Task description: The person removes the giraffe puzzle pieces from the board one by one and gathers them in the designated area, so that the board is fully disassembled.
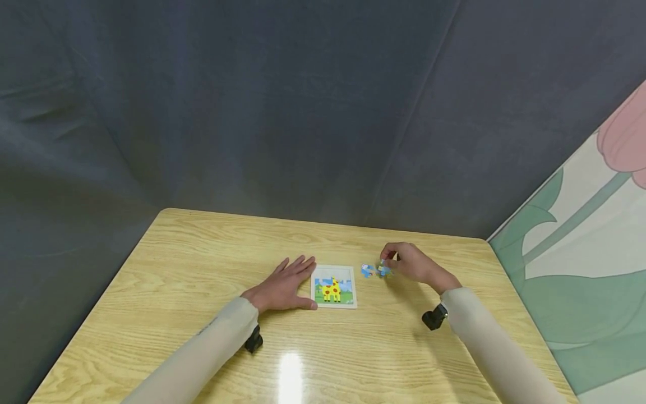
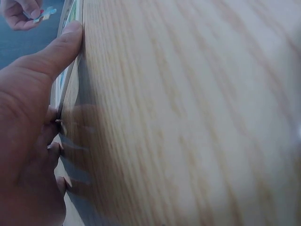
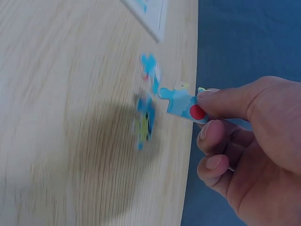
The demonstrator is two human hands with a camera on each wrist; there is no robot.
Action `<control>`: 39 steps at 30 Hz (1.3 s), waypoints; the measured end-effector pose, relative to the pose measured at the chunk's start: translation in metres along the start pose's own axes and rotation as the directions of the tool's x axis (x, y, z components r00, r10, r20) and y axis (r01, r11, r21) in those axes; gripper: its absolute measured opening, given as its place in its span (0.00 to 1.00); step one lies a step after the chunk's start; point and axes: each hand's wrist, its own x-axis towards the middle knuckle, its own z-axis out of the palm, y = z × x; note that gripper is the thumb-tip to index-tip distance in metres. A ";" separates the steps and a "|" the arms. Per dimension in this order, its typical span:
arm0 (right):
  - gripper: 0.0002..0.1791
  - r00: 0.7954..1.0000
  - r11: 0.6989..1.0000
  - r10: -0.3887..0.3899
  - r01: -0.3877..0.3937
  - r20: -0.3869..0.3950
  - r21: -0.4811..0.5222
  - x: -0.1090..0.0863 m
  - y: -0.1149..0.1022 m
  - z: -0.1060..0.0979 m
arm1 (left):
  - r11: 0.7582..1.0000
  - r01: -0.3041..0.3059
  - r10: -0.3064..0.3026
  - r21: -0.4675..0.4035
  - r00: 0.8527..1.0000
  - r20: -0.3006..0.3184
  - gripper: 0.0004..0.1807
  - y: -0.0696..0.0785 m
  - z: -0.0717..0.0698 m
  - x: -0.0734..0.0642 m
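Observation:
A white-framed jigsaw puzzle with a yellow giraffe picture lies on the table; its upper part shows a bare pale area. My left hand lies spread at the puzzle's left side, thumb by the lower corner and fingertips by the upper one. To the right of the frame, my right hand pinches a light-blue puzzle piece with a red dot between thumb and fingers. A yellow bit with an eye shows behind that piece. Below it, loose blue and yellow puzzle pieces lie on the table.
The wooden table ends at a dark curtain along the back. A flower-patterned panel borders the right side. Black wrist cameras hang under both sleeves.

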 end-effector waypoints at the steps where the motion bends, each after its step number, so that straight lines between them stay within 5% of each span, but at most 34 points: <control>1: 0.05 1.000 1.000 0.005 -0.005 -0.003 -0.002 -0.002 0.003 -0.002 | 1.000 -0.002 0.002 -0.002 1.000 -0.002 0.56 0.000 0.000 0.000; 11: 0.05 0.998 0.998 0.059 -0.059 0.016 -0.027 -0.021 0.032 -0.009 | 1.000 -0.015 0.015 -0.014 1.000 -0.009 0.56 -0.004 0.002 -0.002; 21: 0.06 0.995 0.996 0.093 -0.093 0.018 0.013 -0.014 0.051 0.004 | 1.000 -0.012 0.011 -0.024 1.000 -0.013 0.56 -0.002 -0.001 -0.003; 39: 0.04 0.994 0.996 0.080 -0.083 -0.071 -0.041 -0.012 0.052 0.020 | 1.000 -0.001 0.001 0.009 1.000 -0.007 0.56 -0.001 0.003 0.000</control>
